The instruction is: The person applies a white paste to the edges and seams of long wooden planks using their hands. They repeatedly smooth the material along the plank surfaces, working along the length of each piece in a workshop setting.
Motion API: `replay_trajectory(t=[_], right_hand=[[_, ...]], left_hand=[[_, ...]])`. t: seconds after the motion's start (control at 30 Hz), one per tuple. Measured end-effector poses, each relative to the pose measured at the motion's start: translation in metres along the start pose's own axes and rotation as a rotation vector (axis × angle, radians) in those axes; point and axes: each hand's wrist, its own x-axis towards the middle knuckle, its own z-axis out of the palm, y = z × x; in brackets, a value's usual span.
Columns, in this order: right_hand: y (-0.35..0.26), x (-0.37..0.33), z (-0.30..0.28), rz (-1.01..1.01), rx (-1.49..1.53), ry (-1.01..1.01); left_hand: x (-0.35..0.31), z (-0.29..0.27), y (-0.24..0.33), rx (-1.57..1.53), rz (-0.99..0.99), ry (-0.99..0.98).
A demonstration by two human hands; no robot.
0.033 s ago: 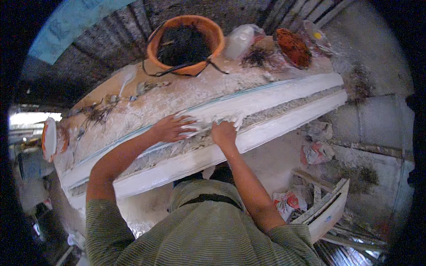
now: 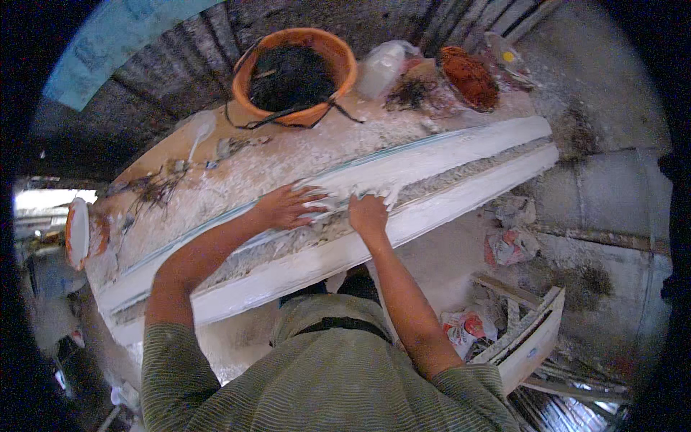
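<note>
A long white moulding [image 2: 446, 147], apparently plaster, lies slantwise across the table, with a rough greyish channel [image 2: 461, 173] running between its two smooth bands. My left hand [image 2: 291, 205] rests palm down on its middle, fingers spread and coated in white. Just to the right, my right hand [image 2: 369, 214] is closed at the channel, its fingers curled down. Wet white stuff [image 2: 392, 194] clings beside those fingers; whatever they grip is hidden. A thin bluish strip [image 2: 374, 153] follows the moulding's far edge.
An orange bucket [image 2: 345, 72] with dark contents and a black strap stands at the far side. Beside it are a translucent jug [image 2: 381, 70] and a reddish-brown basin [image 2: 469, 79]. Dark fibres [image 2: 155, 189] lie on the messy table [image 2: 281, 155]. A wooden frame [image 2: 533, 338] stands lower right.
Both hands have shifted slightly to the right along the moulding, my left staying spread and my right closed. The whole view has moved a little.
</note>
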Motion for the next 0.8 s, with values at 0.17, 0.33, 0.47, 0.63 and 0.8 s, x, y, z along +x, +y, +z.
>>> replay_trajectory(t=[0.17,0.33,0.47,0.63,0.8], right_hand=[[0.098,0.118,-0.045,0.105,-0.042,-0.009],[0.170,0.187,-0.129,0.071,-0.006,0.006],[0.143,0.144,-0.109,-0.062,-0.126,-0.029],[0.089,0.082,-0.053,-0.118,-0.145,-0.016],[0.183,0.179,-0.074,0.041,-0.051,0.022]], left_hand=[[0.154,0.007,0.010,0.000,-0.010,0.189],[0.195,0.000,0.004,-0.210,-0.302,0.118],[0.148,-0.005,0.010,0.003,-0.275,0.072],[0.172,-0.013,0.015,-0.081,-0.141,0.053],[0.289,-0.010,0.009,0.001,-0.015,0.189]])
